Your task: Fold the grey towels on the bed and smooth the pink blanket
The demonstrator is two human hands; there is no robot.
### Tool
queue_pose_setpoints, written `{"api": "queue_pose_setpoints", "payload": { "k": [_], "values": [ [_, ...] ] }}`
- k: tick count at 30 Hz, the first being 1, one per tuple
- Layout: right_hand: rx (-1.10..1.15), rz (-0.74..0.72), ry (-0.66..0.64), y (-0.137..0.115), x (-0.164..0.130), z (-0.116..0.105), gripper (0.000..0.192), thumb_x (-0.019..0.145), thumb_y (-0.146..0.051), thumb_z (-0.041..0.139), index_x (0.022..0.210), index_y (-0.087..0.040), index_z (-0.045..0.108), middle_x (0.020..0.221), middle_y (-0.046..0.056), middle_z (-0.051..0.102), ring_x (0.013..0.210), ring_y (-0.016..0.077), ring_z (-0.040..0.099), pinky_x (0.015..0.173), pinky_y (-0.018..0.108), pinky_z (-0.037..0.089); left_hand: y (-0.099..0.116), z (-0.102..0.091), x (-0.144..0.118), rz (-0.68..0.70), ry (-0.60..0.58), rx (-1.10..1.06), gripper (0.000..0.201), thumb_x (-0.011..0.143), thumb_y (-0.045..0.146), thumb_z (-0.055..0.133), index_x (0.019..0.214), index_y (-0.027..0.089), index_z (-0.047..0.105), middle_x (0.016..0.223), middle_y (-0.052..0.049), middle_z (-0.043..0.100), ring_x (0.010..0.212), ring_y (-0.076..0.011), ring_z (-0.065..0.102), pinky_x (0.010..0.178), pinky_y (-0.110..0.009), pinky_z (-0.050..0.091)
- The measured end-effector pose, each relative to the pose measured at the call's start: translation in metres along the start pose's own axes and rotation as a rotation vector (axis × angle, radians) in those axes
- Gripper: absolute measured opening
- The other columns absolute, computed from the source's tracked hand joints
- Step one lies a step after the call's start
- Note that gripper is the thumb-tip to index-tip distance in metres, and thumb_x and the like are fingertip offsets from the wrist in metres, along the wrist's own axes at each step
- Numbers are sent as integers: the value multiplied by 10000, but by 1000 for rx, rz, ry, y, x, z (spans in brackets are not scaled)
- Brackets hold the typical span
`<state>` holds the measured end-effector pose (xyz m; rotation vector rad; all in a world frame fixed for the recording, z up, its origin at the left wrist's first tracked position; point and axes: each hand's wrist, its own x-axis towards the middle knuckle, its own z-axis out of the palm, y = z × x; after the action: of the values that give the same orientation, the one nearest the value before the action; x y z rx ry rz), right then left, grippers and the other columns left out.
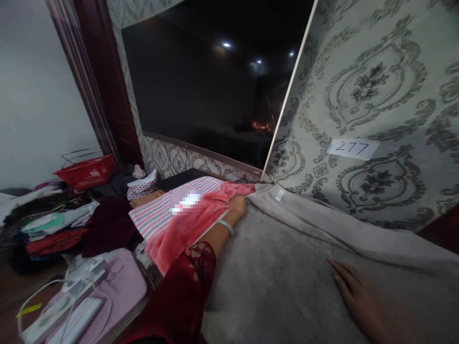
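Note:
A grey fleece blanket [287, 258] lies spread across the surface in front of me. My left hand [237, 204], with a bangle on the wrist and a dark red lace sleeve, reaches out to the blanket's far left edge where it meets a pink fleece cloth [190, 224]; whether it grips the edge is hidden. My right hand [355, 291] lies flat, palm down, on the grey blanket at the lower right, fingers apart. A pink-and-white striped cloth [158, 212] lies under the pink one.
A large dark TV [215, 86] hangs on the patterned wall ahead. A paper label reading 277 [353, 148] is on the wall. At left are a red basket [88, 172], piles of folded clothes [53, 229], and a power strip with cables [82, 277].

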<state>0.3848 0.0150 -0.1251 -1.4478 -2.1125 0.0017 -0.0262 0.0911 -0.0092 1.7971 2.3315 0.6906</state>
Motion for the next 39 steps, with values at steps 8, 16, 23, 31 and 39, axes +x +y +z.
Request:
{"api": "queue_pose_setpoints", "payload": {
  "k": [8,16,23,31,39],
  "values": [
    [-7,-6,15,1,0,3,551,957,-549,350,1247,-215,679,1239,109,678,1141,297,626,1013,511,500,-4,15,-28,103,88,125,383,895,39,431,1237,93,595,1275,-187,594,1200,-255,559,1041,-376,436],
    [-34,-10,25,-1,0,1,559,949,-557,355,1235,-212,690,1216,114,691,1109,310,646,972,516,526,-8,20,-26,128,122,127,368,909,75,416,1233,95,589,1240,-185,606,1160,-267,555,1010,-380,438],
    [-46,-3,13,-2,-2,-2,561,950,-550,345,1237,-215,691,1241,108,687,1138,307,640,999,505,519,-9,23,-23,121,124,116,375,904,111,437,1249,102,582,1234,-183,614,1126,-274,569,984,-387,441],
    [-39,16,20,-2,-1,-3,586,929,-571,351,1212,-203,708,1224,118,698,1123,321,650,975,521,533,-10,24,-23,127,136,90,371,900,109,432,1234,107,593,1227,-187,613,1135,-275,558,999,-398,433],
    [-19,38,32,-5,-1,-6,584,913,-584,360,1194,-221,720,1213,107,705,1104,318,660,959,512,545,-11,26,-24,141,143,72,384,891,112,430,1241,96,586,1195,-192,622,1123,-290,559,980,-405,443]
  ]
}}
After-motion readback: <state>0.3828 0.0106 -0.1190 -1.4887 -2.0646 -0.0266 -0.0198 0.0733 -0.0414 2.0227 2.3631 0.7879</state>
